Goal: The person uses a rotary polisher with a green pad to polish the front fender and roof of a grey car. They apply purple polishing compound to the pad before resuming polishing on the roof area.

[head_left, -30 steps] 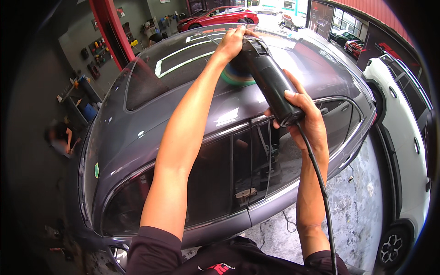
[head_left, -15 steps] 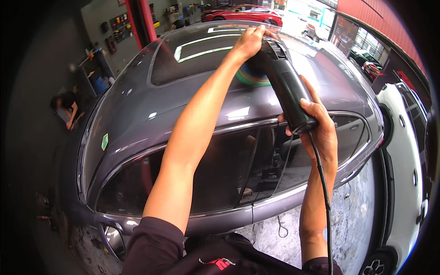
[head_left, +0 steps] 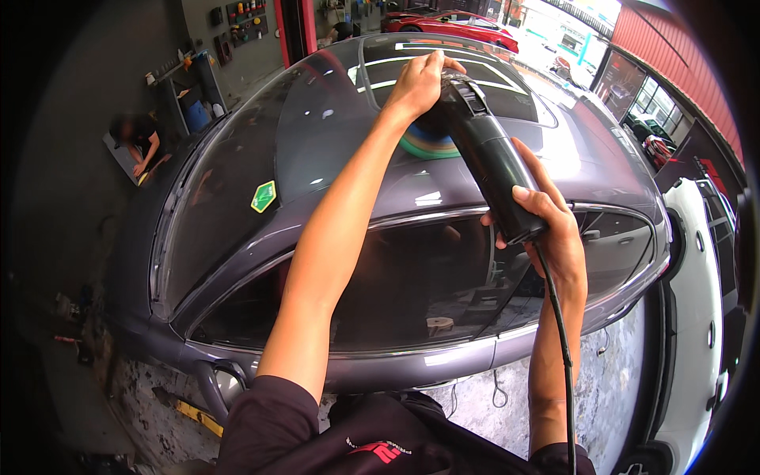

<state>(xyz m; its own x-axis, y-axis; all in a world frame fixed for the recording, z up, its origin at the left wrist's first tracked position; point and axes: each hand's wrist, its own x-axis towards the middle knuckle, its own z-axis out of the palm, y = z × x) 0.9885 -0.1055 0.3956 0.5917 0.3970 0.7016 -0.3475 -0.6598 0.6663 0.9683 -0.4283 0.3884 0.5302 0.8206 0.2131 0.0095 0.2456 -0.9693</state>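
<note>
A black corded car polisher (head_left: 499,162) is held over the roof of a dark grey car (head_left: 332,170). My left hand (head_left: 419,85) is closed over the head end of the tool, its far fingers partly hidden. Around the rear of the body, my right hand (head_left: 550,210) wraps its fingers and thumb. Beneath the head, a round pad with a green edge (head_left: 431,146) lies against the roof near the side window; much of it is behind the tool and my left hand. From the tool's rear end a black cord (head_left: 560,332) runs down along my right forearm.
A white car (head_left: 693,317) stands close on the right. At the left, beyond the windshield with its green sticker (head_left: 263,196), another person (head_left: 138,142) leans over. A side mirror (head_left: 226,384) juts out at lower left. A red car (head_left: 459,30) is parked at the back.
The view has shifted toward the front of the car, so the windshield and sticker show more. Both hands keep their grip on the polisher, which now sits farther toward the front of the roof.
</note>
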